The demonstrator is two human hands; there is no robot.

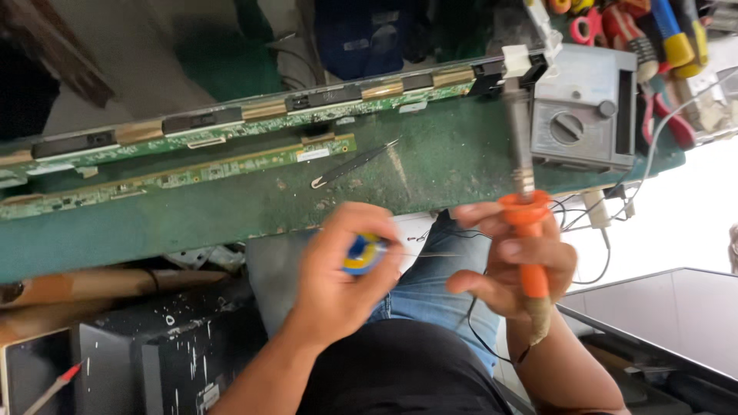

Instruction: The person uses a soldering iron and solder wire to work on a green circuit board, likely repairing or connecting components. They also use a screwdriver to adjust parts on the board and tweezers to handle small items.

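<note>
We see our left hand (342, 273) curled tight around a small blue-and-yellow spool (364, 254), fingers wrapped over it and thumb pressed on top, with a thin strand of wire (430, 254) running from it toward the other hand. Our right hand (523, 265) is closed around the orange handle of a soldering iron (525, 192), thumb laid across the grip and index finger stretched out loose below, the metal shaft pointing up and away over the bench. One iron, one spool, two hands, both of them busy. Both forearms come in from the bottom edge, the left angling up from the lower left, the right rising almost straight from the lower right, and the two hands meet just below the near edge of the green bench (231, 219), above our lap in blue jeans (430, 288). On the bench we count two long, narrow circuit board strips (192, 175) lying side by side, one pair of tweezers (354, 163) just beside them, and one grey multimeter (584, 111) with a round dial close to the iron's tip. Beyond the meter sits a cluster of hand tools (661, 31) with red and yellow grips, too jumbled to count.
</note>
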